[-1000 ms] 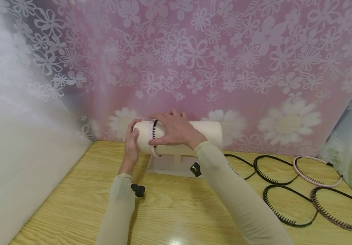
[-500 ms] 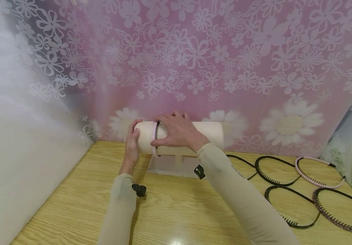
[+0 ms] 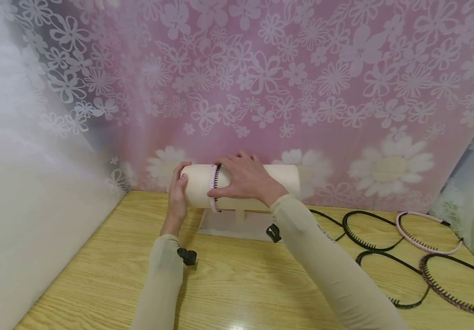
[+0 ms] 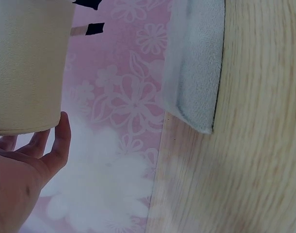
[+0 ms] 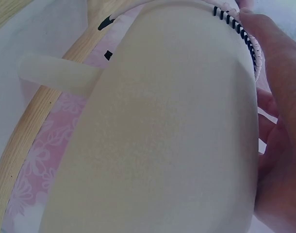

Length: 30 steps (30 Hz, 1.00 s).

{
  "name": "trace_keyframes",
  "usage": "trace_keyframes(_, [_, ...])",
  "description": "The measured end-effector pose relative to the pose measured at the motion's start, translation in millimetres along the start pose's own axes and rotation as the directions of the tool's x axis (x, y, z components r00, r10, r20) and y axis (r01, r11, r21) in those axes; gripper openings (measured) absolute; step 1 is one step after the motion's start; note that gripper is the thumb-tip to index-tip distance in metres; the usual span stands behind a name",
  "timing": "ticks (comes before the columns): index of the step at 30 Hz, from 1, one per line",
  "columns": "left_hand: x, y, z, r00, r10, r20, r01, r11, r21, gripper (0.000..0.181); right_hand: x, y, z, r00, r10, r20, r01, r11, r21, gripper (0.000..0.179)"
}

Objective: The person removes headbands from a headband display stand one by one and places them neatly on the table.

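A pink headband (image 3: 213,183) with black comb teeth sits around the cream padded roll of a display stand (image 3: 284,176). My right hand (image 3: 247,181) reaches over the roll and holds the headband between thumb and fingers, the thumb on its near side. In the right wrist view the thumb lies on the band (image 5: 257,58) beside its teeth. My left hand (image 3: 177,197) grips the roll's left end, thumb in front. Its fingertips (image 4: 63,128) curl at the roll's end in the left wrist view. The headband's black tips (image 4: 94,29) hang below the roll.
The stand's flat base (image 3: 220,224) rests on the wooden table (image 3: 220,284). Several black and dark headbands (image 3: 370,229) and another pink one (image 3: 411,240) lie at the right. A pink flowered curtain (image 3: 237,91) hangs close behind, with a white wall (image 3: 26,206) at the left.
My right hand has slid the pink headband a little to the right along the roll, away from the left end. The left hand has kept its grip in place.
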<state>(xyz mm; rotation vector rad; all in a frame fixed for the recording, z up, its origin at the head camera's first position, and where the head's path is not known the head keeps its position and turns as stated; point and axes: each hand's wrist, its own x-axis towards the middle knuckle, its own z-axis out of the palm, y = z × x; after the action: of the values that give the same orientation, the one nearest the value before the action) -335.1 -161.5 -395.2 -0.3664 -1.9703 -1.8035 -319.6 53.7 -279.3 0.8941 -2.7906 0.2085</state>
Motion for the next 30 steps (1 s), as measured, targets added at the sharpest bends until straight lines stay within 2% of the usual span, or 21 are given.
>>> trace_keyframes(30, [0.3, -0.2, 2.2, 1.0, 0.013, -0.009, -0.014, 1.0, -0.019, 0.047, -13.7, 12.1, -3.4, 1.0, -0.002, 0.001, 0.002, 0.999, 0.037, 0.086])
